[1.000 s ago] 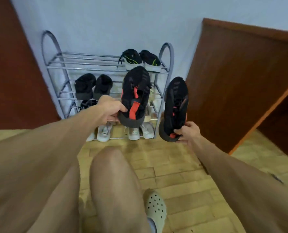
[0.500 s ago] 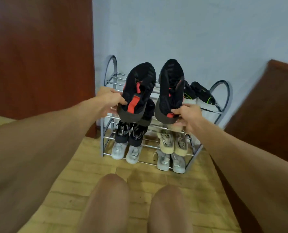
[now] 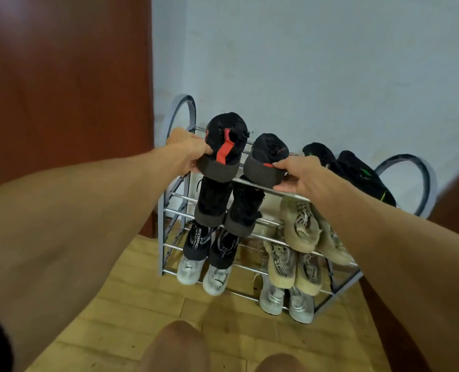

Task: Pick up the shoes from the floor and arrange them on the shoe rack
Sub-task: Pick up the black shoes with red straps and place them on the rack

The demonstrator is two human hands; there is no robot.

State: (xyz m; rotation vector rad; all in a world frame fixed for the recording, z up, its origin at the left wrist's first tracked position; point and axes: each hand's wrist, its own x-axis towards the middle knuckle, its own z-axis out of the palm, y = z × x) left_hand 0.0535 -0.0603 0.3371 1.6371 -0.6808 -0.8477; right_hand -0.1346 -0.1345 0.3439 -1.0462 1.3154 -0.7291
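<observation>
Now: left hand (image 3: 188, 149) grips the heel of a black shoe with a red strip (image 3: 224, 146); right hand (image 3: 300, 175) grips the heel of its mate (image 3: 266, 159). Both shoes sit toes-forward at the left end of the rack's (image 3: 405, 167) top shelf, heels at the front rail. Just past the right hand, a black-green pair (image 3: 351, 170) on the same shelf. Below the hands, black, tan and grey pairs fill the lower shelves. Wood floor (image 3: 131, 304) beneath.

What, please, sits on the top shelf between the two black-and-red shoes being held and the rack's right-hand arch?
In the head view, a pair of black sneakers with green accents lies there on the metal shoe rack.
</observation>
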